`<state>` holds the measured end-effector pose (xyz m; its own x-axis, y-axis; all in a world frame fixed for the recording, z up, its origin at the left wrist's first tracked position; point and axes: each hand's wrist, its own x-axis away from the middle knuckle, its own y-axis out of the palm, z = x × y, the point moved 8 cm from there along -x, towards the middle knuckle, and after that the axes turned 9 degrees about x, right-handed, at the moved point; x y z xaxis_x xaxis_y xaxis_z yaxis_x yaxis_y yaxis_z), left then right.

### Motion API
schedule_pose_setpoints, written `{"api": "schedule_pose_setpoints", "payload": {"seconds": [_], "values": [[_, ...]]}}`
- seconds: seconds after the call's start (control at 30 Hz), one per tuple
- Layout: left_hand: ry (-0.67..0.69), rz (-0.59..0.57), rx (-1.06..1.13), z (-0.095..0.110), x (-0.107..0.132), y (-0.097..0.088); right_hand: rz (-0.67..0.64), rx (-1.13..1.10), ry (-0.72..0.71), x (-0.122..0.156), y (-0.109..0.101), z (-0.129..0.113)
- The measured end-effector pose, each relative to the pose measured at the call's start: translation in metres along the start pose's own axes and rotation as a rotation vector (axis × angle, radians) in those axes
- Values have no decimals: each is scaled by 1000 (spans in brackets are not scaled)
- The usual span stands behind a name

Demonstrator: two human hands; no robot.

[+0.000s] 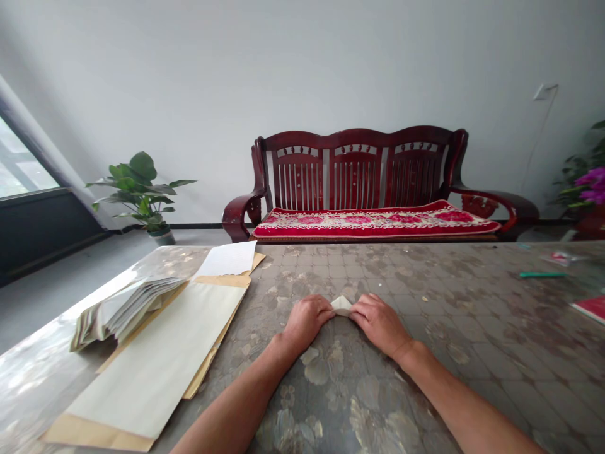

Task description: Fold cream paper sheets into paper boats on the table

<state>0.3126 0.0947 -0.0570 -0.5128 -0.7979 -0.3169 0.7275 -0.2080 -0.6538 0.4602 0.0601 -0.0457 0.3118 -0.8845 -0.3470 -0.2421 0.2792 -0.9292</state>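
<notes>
A small piece of folded white paper (341,305), with a pointed top, is held low over the table between my two hands. My left hand (308,320) pinches its left end, fingers curled inward. At the opposite end, the fingers of my right hand (380,323) grip the paper in the same way. Parts of the paper's ends are hidden under my fingers. The patterned tabletop (321,391) lies beneath both forearms.
Left of my arms lie a large pale sheet (161,353) on brown paper, a stack of folded papers (127,309) and a white sheet (227,258). A green pen (542,275) and a red booklet (590,309) lie right. Beyond the table stands a wooden bench (359,170).
</notes>
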Motion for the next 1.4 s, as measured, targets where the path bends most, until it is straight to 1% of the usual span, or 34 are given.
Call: {"api": "schedule_pose_setpoints", "payload": {"seconds": [0.07,0.17,0.33,0.43,0.63,0.8,0.93,1.17,1.4], "values": [[-51,26,33,-5,-2,-2,-25,-30,62,-2,3,4],[-84,43,49,-9,-4,-4,-40,-19,111,-4,5,6],[-133,79,-33,-12,-7,-7,-14,-4,159,-6,8,9],[-134,76,-66,-11,-8,-7,-1,-32,175,-6,10,10],[-123,66,-138,-10,-9,-6,-3,2,174,-5,10,8],[-126,59,-138,-9,-9,-6,14,48,210,-4,7,8],[-134,59,-131,-10,-10,-6,38,69,196,-3,4,5],[-136,60,-197,-10,-11,-5,26,181,166,-5,4,4],[-148,32,-283,-8,-11,-2,-2,215,172,-6,7,8]]}}
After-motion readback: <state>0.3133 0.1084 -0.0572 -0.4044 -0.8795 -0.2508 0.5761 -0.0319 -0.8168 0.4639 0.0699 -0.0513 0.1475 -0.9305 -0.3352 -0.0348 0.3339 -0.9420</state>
